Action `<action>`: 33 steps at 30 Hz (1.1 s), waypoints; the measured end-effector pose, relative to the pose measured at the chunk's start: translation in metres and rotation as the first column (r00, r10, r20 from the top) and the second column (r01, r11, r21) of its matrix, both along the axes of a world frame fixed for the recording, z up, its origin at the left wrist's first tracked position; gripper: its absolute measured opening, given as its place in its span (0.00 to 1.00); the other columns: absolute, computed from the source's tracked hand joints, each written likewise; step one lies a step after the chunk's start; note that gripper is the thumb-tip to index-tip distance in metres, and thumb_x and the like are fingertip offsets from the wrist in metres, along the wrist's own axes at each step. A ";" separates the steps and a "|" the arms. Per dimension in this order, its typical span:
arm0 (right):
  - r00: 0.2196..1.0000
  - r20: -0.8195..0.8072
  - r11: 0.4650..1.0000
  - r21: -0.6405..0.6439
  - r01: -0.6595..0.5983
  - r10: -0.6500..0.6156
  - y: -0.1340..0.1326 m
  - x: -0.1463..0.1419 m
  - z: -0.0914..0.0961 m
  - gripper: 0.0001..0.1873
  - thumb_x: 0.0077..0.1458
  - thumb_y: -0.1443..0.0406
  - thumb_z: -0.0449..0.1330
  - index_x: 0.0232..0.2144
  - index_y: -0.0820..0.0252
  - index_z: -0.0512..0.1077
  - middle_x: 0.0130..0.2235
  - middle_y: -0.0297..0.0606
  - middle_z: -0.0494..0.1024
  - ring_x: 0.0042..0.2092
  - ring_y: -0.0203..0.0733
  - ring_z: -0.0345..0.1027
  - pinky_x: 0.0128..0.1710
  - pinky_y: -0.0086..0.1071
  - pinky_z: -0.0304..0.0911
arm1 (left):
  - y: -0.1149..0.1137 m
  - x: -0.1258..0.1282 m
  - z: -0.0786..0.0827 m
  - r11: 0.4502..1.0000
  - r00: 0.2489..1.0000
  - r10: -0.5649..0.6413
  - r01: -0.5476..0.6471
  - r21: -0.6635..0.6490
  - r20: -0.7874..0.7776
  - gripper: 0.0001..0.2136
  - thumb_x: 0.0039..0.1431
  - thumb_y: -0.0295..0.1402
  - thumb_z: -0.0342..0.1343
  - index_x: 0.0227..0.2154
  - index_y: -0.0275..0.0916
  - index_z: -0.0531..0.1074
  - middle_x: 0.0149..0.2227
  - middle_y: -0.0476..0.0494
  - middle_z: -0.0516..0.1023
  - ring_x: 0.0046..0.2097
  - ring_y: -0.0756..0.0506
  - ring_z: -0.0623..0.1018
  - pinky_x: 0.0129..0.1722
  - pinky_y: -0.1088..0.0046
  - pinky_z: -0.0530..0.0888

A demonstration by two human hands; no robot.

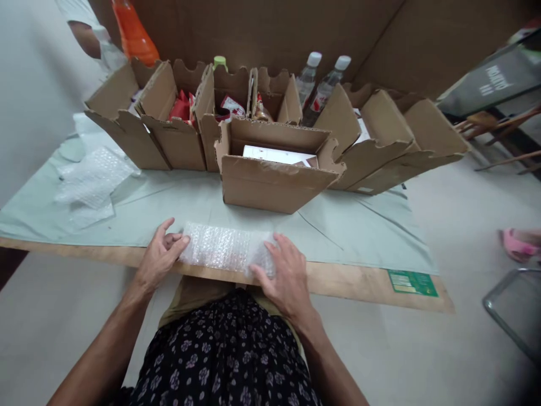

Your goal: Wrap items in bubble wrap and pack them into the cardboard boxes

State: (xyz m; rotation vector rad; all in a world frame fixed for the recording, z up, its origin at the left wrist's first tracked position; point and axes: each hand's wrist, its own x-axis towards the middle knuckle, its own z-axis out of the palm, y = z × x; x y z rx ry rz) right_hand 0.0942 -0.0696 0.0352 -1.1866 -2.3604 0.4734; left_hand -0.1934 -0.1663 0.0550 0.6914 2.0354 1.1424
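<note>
A flat strip of clear bubble wrap lies at the table's front edge, right before me. At its left end, my left hand grips the edge between thumb and curled fingers, the index finger pointing away. My right hand holds the opposite end, thumb at the near side and fingers over the far side. Whether anything is wrapped inside the strip I cannot tell. Just beyond it stands a cardboard box with white packets inside.
More bubble wrap sheets lie on the left of the green cloth. Cardboard bins line the back, holding red packets and other goods. Behind them stand clear bottles and an orange bottle. A person's arm shows at upper left.
</note>
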 end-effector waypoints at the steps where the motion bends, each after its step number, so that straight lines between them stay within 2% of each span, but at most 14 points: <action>1: 1.000 0.004 0.999 -0.039 0.005 -0.005 -0.003 -0.008 -0.002 0.34 0.62 0.45 0.60 0.60 0.61 0.71 0.66 0.57 0.68 0.67 0.68 0.60 0.62 0.64 0.57 | 0.001 0.003 -0.001 0.999 0.997 -0.026 0.023 -0.040 -0.076 0.48 0.51 0.52 0.62 0.70 0.33 0.54 0.46 0.37 0.78 0.43 0.40 0.79 0.46 0.61 0.75; 3: 0.999 0.011 0.995 -0.090 0.039 -0.038 -0.005 -0.020 -0.008 0.42 0.59 0.41 0.61 0.63 0.65 0.68 0.66 0.62 0.68 0.67 0.72 0.59 0.62 0.68 0.55 | 0.003 0.011 -0.003 0.986 0.958 -0.106 0.066 -0.154 -0.265 0.46 0.52 0.51 0.62 0.70 0.34 0.57 0.47 0.35 0.79 0.47 0.35 0.79 0.49 0.57 0.74; 5: 0.998 0.008 0.994 -0.092 0.060 -0.059 -0.005 -0.025 -0.015 0.44 0.57 0.40 0.62 0.63 0.66 0.68 0.66 0.63 0.67 0.67 0.74 0.57 0.63 0.69 0.54 | 0.006 0.020 -0.004 0.964 0.894 -0.196 0.101 -0.246 -0.402 0.39 0.55 0.46 0.58 0.69 0.35 0.60 0.44 0.35 0.79 0.46 0.34 0.79 0.48 0.57 0.74; 7: 0.999 0.004 0.996 -0.066 0.053 -0.053 -0.005 -0.024 -0.021 0.44 0.56 0.40 0.63 0.63 0.65 0.68 0.67 0.63 0.66 0.68 0.74 0.56 0.64 0.69 0.52 | 0.007 0.028 -0.004 0.959 0.867 -0.241 0.144 -0.242 -0.437 0.34 0.58 0.41 0.53 0.67 0.35 0.62 0.40 0.39 0.79 0.40 0.38 0.79 0.44 0.60 0.74; 9: 0.999 0.000 0.999 -0.038 0.033 -0.033 -0.006 -0.020 -0.024 0.43 0.55 0.42 0.65 0.62 0.63 0.68 0.68 0.63 0.65 0.69 0.74 0.55 0.64 0.68 0.52 | 0.004 0.032 0.000 0.974 0.877 -0.214 0.155 -0.167 -0.430 0.33 0.59 0.40 0.52 0.67 0.36 0.63 0.35 0.44 0.78 0.31 0.43 0.75 0.37 0.65 0.73; 12: 0.999 -0.044 1.000 -0.014 0.013 -0.013 -0.008 -0.012 -0.027 0.27 0.60 0.52 0.64 0.57 0.58 0.74 0.67 0.56 0.68 0.69 0.68 0.57 0.64 0.65 0.55 | -0.001 0.034 0.009 0.991 0.913 -0.130 0.124 -0.041 -0.386 0.32 0.58 0.41 0.55 0.66 0.38 0.64 0.32 0.50 0.74 0.25 0.48 0.68 0.30 0.70 0.70; 14: 0.988 -0.149 0.999 -0.037 0.031 -0.036 -0.005 -0.005 -0.027 0.13 0.63 0.59 0.60 0.47 0.55 0.79 0.63 0.50 0.75 0.67 0.62 0.63 0.62 0.62 0.59 | -0.004 0.035 0.016 0.993 0.935 -0.106 0.117 0.013 -0.340 0.33 0.57 0.42 0.57 0.66 0.40 0.64 0.31 0.52 0.72 0.24 0.50 0.66 0.28 0.72 0.69; 16: 0.943 -0.317 0.990 -0.124 0.069 -0.106 0.000 0.007 -0.025 0.10 0.65 0.61 0.58 0.37 0.54 0.79 0.57 0.46 0.80 0.61 0.57 0.70 0.60 0.58 0.64 | -0.003 0.038 0.023 0.993 0.951 -0.092 0.108 0.040 -0.294 0.33 0.57 0.42 0.59 0.66 0.41 0.65 0.29 0.53 0.70 0.23 0.50 0.63 0.25 0.73 0.66; 19: 0.793 -0.508 0.927 -0.325 0.186 -0.337 0.012 0.032 -0.017 0.12 0.64 0.57 0.60 0.34 0.56 0.79 0.48 0.44 0.84 0.50 0.51 0.78 0.52 0.46 0.71 | 0.005 0.042 0.032 0.992 0.961 -0.070 0.096 0.085 -0.268 0.33 0.57 0.42 0.59 0.66 0.41 0.65 0.27 0.54 0.68 0.23 0.50 0.61 0.24 0.74 0.64; 23: 0.646 -0.494 0.809 -0.432 0.398 -0.582 0.027 0.070 -0.016 0.15 0.59 0.55 0.63 0.34 0.62 0.79 0.35 0.42 0.84 0.38 0.48 0.77 0.38 0.37 0.72 | 0.028 0.046 0.027 0.983 0.922 -0.146 0.175 0.048 -0.358 0.32 0.57 0.41 0.58 0.65 0.39 0.67 0.32 0.50 0.73 0.28 0.49 0.69 0.33 0.71 0.71; 26: 0.662 -0.447 0.798 -0.328 0.505 -0.602 0.034 0.100 -0.025 0.19 0.54 0.55 0.64 0.42 0.63 0.78 0.41 0.45 0.84 0.44 0.52 0.77 0.44 0.42 0.72 | 0.041 0.046 0.010 0.967 0.885 -0.251 0.247 -0.063 -0.393 0.34 0.54 0.42 0.56 0.63 0.35 0.68 0.32 0.49 0.75 0.28 0.48 0.71 0.36 0.67 0.73; 29: 0.686 -0.386 0.780 -0.180 0.599 -0.617 0.033 0.126 -0.027 0.28 0.56 0.56 0.63 0.57 0.63 0.73 0.55 0.51 0.79 0.55 0.56 0.74 0.54 0.50 0.69 | 0.044 0.044 -0.007 0.957 0.889 -0.284 0.284 -0.054 -0.361 0.37 0.54 0.46 0.55 0.64 0.31 0.66 0.34 0.47 0.75 0.31 0.46 0.74 0.37 0.67 0.74; 31: 0.699 -0.365 0.761 -0.045 0.647 -0.615 0.028 0.129 -0.018 0.29 0.60 0.57 0.60 0.60 0.63 0.70 0.60 0.54 0.76 0.60 0.58 0.70 0.59 0.55 0.66 | 0.041 0.041 -0.014 0.956 0.897 -0.288 0.291 -0.041 -0.335 0.37 0.55 0.48 0.54 0.64 0.31 0.65 0.35 0.47 0.75 0.31 0.47 0.74 0.36 0.67 0.74; 33: 0.772 -0.325 0.783 0.127 0.609 -0.547 0.022 0.114 -0.005 0.25 0.63 0.60 0.58 0.61 0.62 0.70 0.61 0.54 0.75 0.63 0.59 0.67 0.63 0.59 0.60 | 0.039 0.039 -0.015 0.955 0.895 -0.291 0.291 -0.053 -0.337 0.36 0.55 0.48 0.55 0.63 0.32 0.67 0.35 0.47 0.75 0.31 0.47 0.74 0.35 0.68 0.74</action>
